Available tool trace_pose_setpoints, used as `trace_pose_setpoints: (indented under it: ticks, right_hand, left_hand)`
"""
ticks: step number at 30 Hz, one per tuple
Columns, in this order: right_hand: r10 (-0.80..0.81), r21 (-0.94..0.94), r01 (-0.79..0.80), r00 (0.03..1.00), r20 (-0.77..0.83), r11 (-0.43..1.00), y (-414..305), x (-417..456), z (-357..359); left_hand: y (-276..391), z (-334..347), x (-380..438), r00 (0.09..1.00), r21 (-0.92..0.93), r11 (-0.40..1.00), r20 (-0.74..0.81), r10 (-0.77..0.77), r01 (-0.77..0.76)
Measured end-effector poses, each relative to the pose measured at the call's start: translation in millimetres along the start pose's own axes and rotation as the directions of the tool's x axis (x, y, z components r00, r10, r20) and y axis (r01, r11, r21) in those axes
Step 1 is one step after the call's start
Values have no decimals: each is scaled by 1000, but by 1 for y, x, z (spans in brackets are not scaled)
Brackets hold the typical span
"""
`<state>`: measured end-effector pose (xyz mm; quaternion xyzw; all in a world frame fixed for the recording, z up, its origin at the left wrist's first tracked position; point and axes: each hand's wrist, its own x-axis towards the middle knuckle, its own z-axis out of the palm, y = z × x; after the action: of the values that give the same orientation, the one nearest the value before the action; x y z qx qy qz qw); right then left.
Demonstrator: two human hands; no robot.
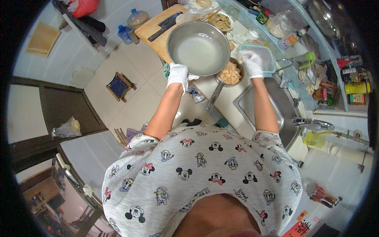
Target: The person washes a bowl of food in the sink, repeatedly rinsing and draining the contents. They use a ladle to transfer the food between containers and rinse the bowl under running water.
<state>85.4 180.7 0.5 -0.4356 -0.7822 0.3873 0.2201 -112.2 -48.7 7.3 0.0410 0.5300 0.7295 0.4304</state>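
Observation:
In a white glove, my left hand [178,74] grips the near left rim of a large metal bowl [198,50] that holds cloudy, whitish liquid. My right hand [252,63], gloved too, is over the near left part of a clear plastic container with a pale green rim [262,49]; its fingers are bunched, and whether they hold anything cannot be told. Between the hands, a small metal saucepan [217,95] filled with pale, light-brown food pieces [230,74] stands on the counter, its handle towards me. The bowl overlaps the pan's upper left side.
A cleaver [162,32] lies on a wooden cutting board [151,49]. Beyond the bowl is a plate of flat food pieces [220,22]. A metal sink [266,103] with a faucet [314,123] is at the right. Bottles and packets fill the right-hand shelf. A small folding stool [120,86] stands on the floor.

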Motion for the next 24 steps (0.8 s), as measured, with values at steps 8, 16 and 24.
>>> trace_pose_setpoints:
  ticks: [8,16,24]
  right_hand:
    - [231,519,-250,968,103,818,9,-24,10]
    - [243,803,-15,956,-162,596,-8,-87,-72]
    - [273,888,36,945,-180,459,71,-169,-166]
  left_hand:
    - [16,4,-10,997,116,991,44,57,-62]
    - [25,62,-54,988,139,990,149,-41,20]
    - [-33,145,-98,971,232,972,218,-98,46]
